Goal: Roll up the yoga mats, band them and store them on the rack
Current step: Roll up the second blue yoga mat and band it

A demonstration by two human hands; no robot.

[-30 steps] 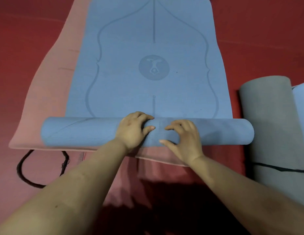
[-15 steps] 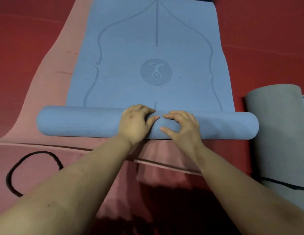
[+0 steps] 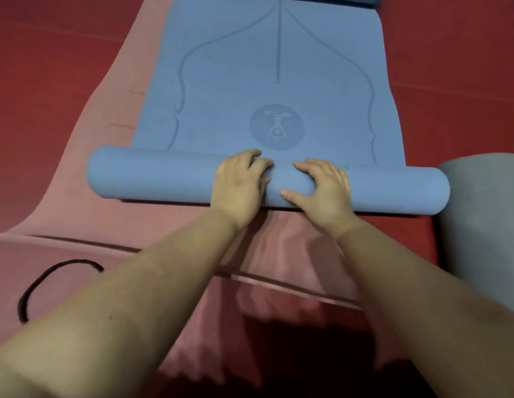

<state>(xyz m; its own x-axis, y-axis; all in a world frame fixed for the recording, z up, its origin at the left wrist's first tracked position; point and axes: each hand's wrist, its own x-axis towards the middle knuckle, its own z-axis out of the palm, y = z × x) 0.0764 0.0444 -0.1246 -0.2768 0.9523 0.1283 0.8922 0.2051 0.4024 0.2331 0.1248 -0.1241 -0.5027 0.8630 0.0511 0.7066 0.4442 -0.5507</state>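
Blue yoga mat (image 3: 278, 67) flat on the floor, lying on top of a pink mat (image 3: 86, 173), with the near end already wound into a fat roll (image 3: 152, 175) sitting crosswise just short of the round printed logo (image 3: 276, 126). Plenty of flat mat left beyond it, so probably not even halfway rolled.

Left hand (image 3: 240, 185) and right hand (image 3: 326, 188) side by side on the middle of the roll, nearly touching. Grip on both: fingers curled over the top of the roll, thumbs low on the near face, palms pressing down. More a cupping press than a pinch.

Handling guess: light, soft foam, squashy under the palms, springy enough to want to unwind if let go. Fine ribbed texture looks grippy, not slick, so no real slip worry. Nothing fragile. Holding only the centre risks the ends drifting and the roll going cone-shaped; right end already looks a touch farther forward than the left. Probably better with hands spread wider toward the ends.

Also around: a grey rolled mat (image 3: 485, 219) right beside the roll's right end, touching or nearly, can't tell. Black band (image 3: 46, 278) looped on the pink mat at lower left, near for banding. Red floor (image 3: 49, 53) all round. No rack in view.
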